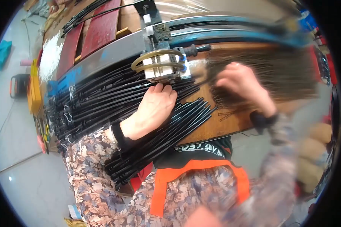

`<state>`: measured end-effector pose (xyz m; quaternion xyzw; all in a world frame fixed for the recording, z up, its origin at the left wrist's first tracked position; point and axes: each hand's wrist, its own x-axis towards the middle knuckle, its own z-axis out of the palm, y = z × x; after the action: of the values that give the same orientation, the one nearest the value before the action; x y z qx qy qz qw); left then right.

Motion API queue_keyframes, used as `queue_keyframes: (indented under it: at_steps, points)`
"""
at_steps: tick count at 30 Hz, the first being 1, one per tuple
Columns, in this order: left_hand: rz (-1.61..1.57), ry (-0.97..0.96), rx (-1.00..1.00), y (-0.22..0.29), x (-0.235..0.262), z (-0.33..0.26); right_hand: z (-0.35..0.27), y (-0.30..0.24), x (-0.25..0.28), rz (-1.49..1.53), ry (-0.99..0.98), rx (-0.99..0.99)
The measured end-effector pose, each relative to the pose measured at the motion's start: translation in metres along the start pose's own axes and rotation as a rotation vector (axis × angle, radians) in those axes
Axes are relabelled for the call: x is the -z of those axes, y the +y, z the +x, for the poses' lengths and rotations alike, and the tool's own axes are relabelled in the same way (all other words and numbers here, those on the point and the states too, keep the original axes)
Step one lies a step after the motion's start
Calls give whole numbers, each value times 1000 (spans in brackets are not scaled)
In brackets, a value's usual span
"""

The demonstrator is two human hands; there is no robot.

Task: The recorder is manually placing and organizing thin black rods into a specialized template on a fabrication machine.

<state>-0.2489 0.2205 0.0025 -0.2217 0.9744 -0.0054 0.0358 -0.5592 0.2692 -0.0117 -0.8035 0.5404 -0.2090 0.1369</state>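
My hands at the metal press fixture (163, 65) on the wooden bench (216, 125).
My left hand (152, 109) lies flat, fingers together, on the black rods (113, 98); my right hand (240, 85), blurred, seems curled over thin wire pins (223, 100) just beside.

Red boards (100, 30) lie at the far end of the desk (219, 125), beside a white heap (51, 56). A teal object (2, 53) sits on the grey floor (22, 162).
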Motion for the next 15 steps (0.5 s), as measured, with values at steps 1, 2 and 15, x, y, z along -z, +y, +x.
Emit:
queue_keyframes:
  at_steps: [1, 2, 15]
  points:
    - [4, 5, -11, 0, -3, 0, -1, -4, -1, 7, 43, 9]
    - [-27, 60, 17, 0, -5, -3, -1, -7, -2, 15, 88, 20]
    - [-300, 132, 73, 29, 61, -6, -26, -12, -14, 390, 379, -96]
